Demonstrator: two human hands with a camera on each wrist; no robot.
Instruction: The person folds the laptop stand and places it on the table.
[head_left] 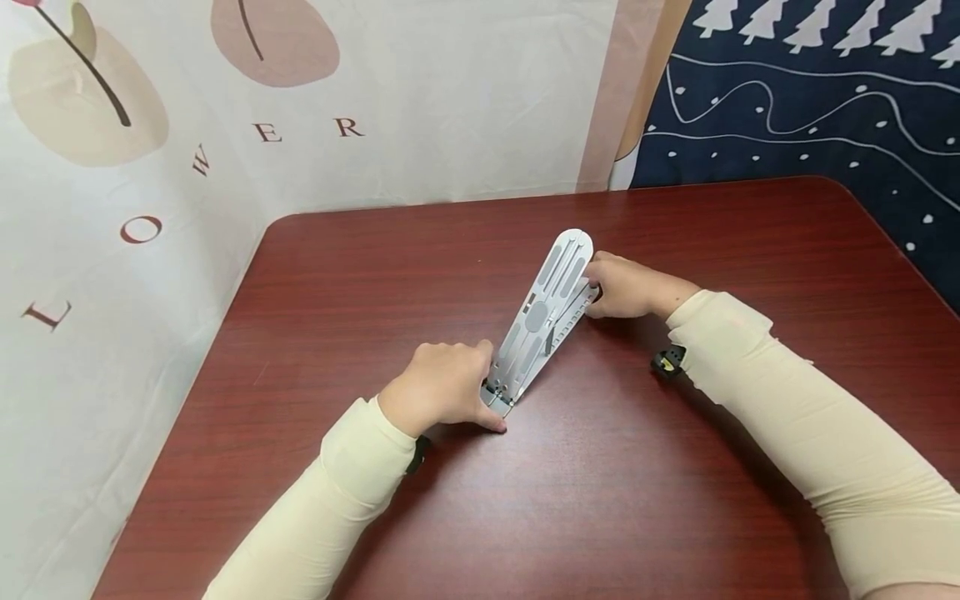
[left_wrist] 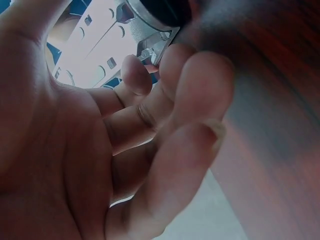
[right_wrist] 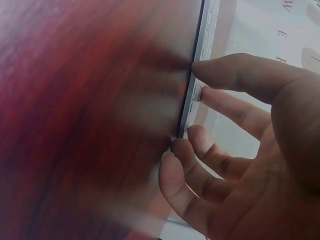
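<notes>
The left hand (head_left: 442,383) grips the hinged near end of a silver folding stand (head_left: 536,317), apparently to steady it, while the right hand (head_left: 626,286) pinches its far end, seemingly to control its spread, over the reddish-brown table (head_left: 360,292).

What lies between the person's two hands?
The silver stand; the head view shows it running from the left hand to the right hand.

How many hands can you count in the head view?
2: the left hand at the near end of the silver stand, the right hand at its far end.
</notes>
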